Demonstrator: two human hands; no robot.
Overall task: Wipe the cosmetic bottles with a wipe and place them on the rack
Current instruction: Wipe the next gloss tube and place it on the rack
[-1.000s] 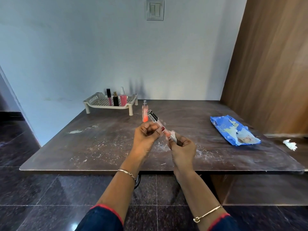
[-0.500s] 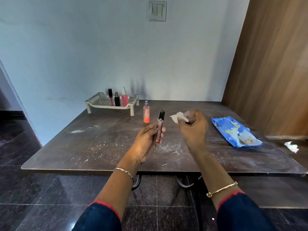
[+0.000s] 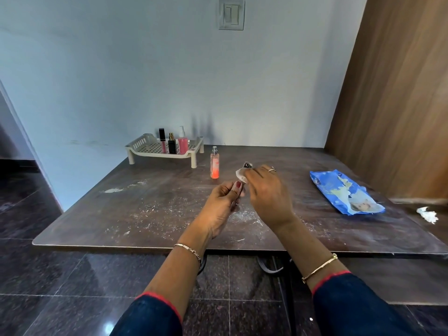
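The left hand [image 3: 221, 202] pinches the lower end of a slim gloss tube [image 3: 247, 164] between thumb and curled fingers, holding it tilted up and away over the tabletop [image 3: 157, 202]. Only the tube's dark cap shows clearly, just beyond the right hand's knuckles. The right hand [image 3: 266, 190] is closed round a white wipe [image 3: 240, 175] and presses it against the tube's upper part, close above the left thumb

The tube looks light, stiff and smooth-walled, and a damp wipe would likely leave it slick. The firm hold therefore belongs low on the barrel, with the wipe sliding toward the cap (which might twist loose if rubbed hard). The wipe is soft and limp, best kept bunched in the fingertips

Beyond the left hand and off to its left, well apart, stands the rack [image 3: 145, 151]. Nearer, just beyond both hands, a pink spray bottle [image 3: 215, 166] stands upright; tall and narrow, it probably tips easily, so take it round the middle
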